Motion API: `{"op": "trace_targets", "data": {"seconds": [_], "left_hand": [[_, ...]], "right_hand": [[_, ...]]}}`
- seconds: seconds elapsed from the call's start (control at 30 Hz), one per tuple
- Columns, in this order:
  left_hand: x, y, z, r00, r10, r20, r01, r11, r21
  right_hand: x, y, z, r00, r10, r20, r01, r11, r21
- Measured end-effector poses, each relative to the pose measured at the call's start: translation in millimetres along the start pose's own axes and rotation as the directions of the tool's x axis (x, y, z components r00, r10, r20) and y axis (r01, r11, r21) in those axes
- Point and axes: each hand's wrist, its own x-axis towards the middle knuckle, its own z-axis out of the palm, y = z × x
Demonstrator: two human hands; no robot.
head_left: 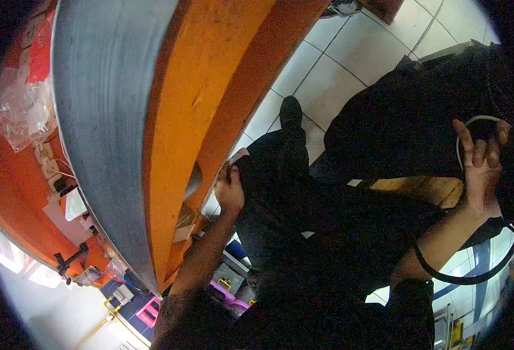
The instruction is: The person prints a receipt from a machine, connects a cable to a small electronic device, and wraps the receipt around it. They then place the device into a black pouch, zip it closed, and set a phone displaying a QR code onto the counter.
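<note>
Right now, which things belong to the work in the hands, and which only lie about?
In hand: left hand on black cloth; right hand by white cord.
Lying about: plastic bag, white plugs, pink box.

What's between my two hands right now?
In the head view, the person's black-clothed lap and a tan wooden strip lie between the left hand at the orange table edge and the right hand.

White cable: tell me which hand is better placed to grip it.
Right. The right hand has its fingers at the white cable; the left hand sits far off, by the orange table edge.
</note>
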Motion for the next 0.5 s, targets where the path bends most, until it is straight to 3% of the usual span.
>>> {"op": "trace_targets", "data": {"seconds": [0.07, 0.23, 0.5], "left_hand": [[0.1, 0.4, -0.1, 0.999, 0.032, -0.011, -0.032, 0.999, 0.001], [-0.6, 3.2, -1.5, 0.998, -0.063, 0.007, 0.062, 0.994, 0.093], [0.1, 2.1, -2.1, 0.999, -0.035, 0.011, 0.034, 0.995, 0.09]], "right_hand": [[4.7, -3.5, -7.3, 0.993, 0.011, 0.12, -0.009, 1.0, -0.01], [2.1, -3.8, -0.7, 0.998, -0.007, 0.07, 0.009, 0.999, -0.032], [-1.3, 0.6, 15.6, 1.0, -0.023, 0.02, 0.024, 0.999, -0.041]]}}
